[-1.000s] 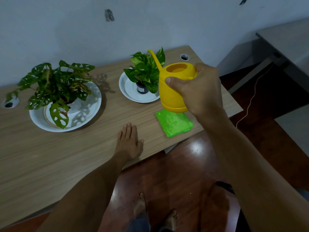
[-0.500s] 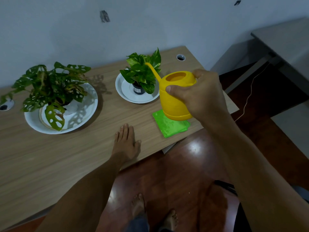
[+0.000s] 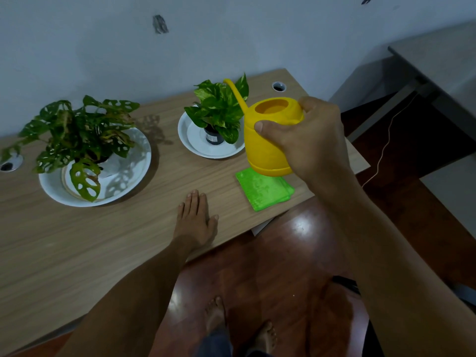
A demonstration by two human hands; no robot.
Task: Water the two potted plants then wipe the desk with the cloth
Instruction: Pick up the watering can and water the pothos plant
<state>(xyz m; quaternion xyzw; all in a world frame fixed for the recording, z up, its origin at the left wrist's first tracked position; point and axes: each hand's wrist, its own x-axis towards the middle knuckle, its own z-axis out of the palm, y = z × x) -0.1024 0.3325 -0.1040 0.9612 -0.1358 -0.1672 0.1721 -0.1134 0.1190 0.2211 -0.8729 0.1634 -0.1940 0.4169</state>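
Note:
My right hand (image 3: 309,140) grips a yellow watering can (image 3: 265,140), held in the air above the folded green cloth (image 3: 265,190). Its thin spout (image 3: 235,95) points up and left over the small leafy plant (image 3: 219,109), which stands in a dark pot on a white plate (image 3: 195,143). A larger plant with holed leaves (image 3: 77,135) sits in a white dish (image 3: 134,171) at the left. My left hand (image 3: 194,220) lies flat on the wooden desk (image 3: 77,240), palm down, fingers together, holding nothing.
The desk's right end and front edge run close to the cloth. Cable holes sit at the back right (image 3: 279,86) and far left (image 3: 9,164). A grey table (image 3: 438,63) and a thin cable (image 3: 383,150) are to the right. My bare feet (image 3: 239,328) stand on the dark floor.
The can has shifted slightly left toward the small plant, with the spout now over its leaves. My left hand stays flat on the desk.

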